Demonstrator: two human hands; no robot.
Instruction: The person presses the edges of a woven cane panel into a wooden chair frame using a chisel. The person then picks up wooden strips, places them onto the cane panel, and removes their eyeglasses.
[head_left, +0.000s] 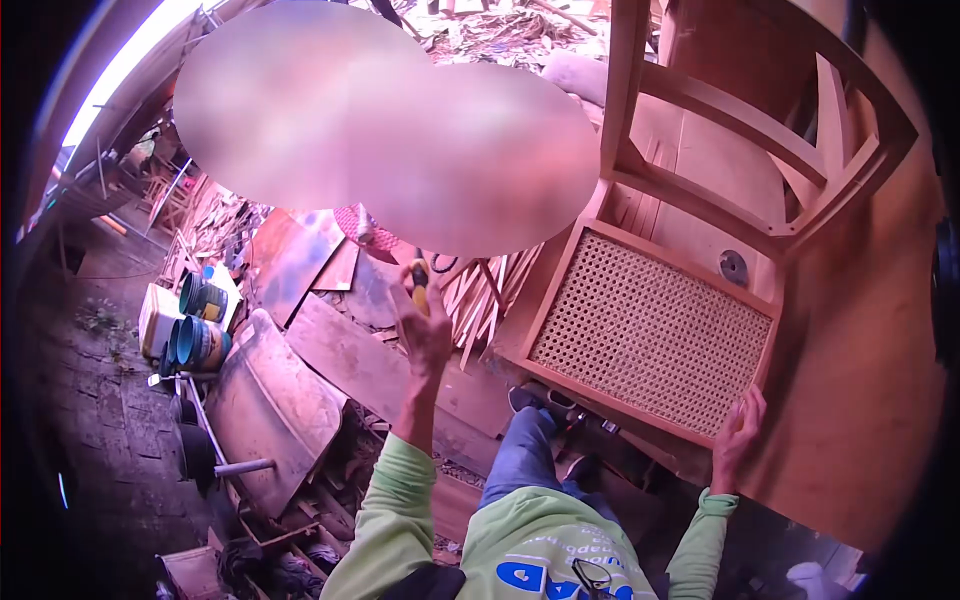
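Observation:
My left hand (424, 325) is raised left of centre, its fingers closed round a yellow and black tool handle (420, 285). What the tool's far end looks like is hidden by the blur. At the right, my right hand (738, 432) grips the lower right corner of a wooden frame with woven cane (650, 330). The cane panel lies on a wooden work surface (850, 400), and an open wooden frame (740, 110) rises behind it. A round metal disc (733, 266) sits just behind the panel.
Thin wood strips (490, 300) lie left of the panel. Paint buckets (200, 342) stand at the left, beside a curved board (270, 410). Wood scraps cover the ground further back. A wheelbarrow-like tube frame (243, 467) is at the lower left.

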